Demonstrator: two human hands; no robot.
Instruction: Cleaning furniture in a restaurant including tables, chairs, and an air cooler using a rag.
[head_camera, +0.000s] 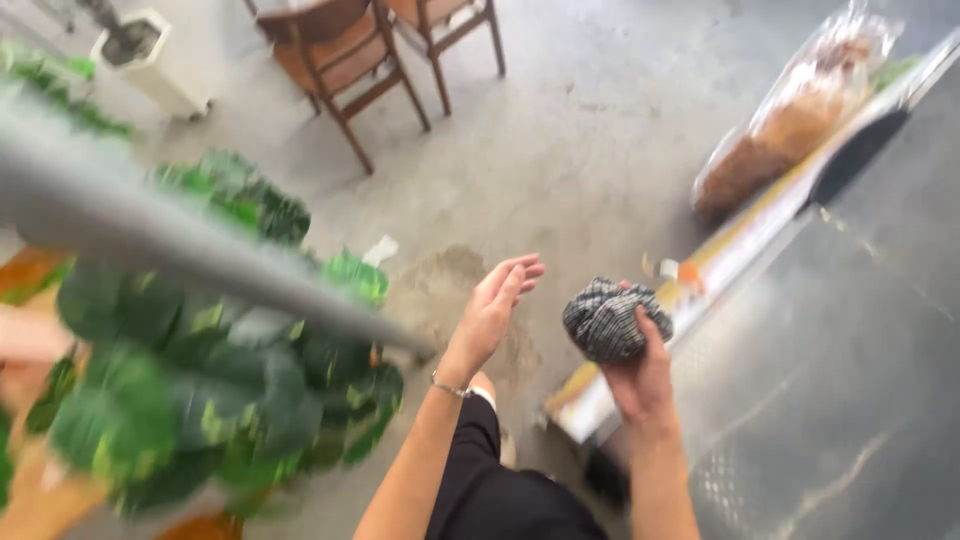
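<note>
The right hand (640, 375) has its fingers closed around a balled grey checked cloth (612, 318), bunched tight so it fits the palm, above the edge of the metal table (850, 380). At nine o'clock from it, the left hand (495, 305) hangs empty, fingers spread, palm facing the cloth.

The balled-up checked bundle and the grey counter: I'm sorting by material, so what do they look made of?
The bundle, gripped in the right hand, looks like soft woven cloth: crumpled folds, matte checks. The counter looks like brushed metal, probably steel: dull grey sheen, streaky reflections.
</note>
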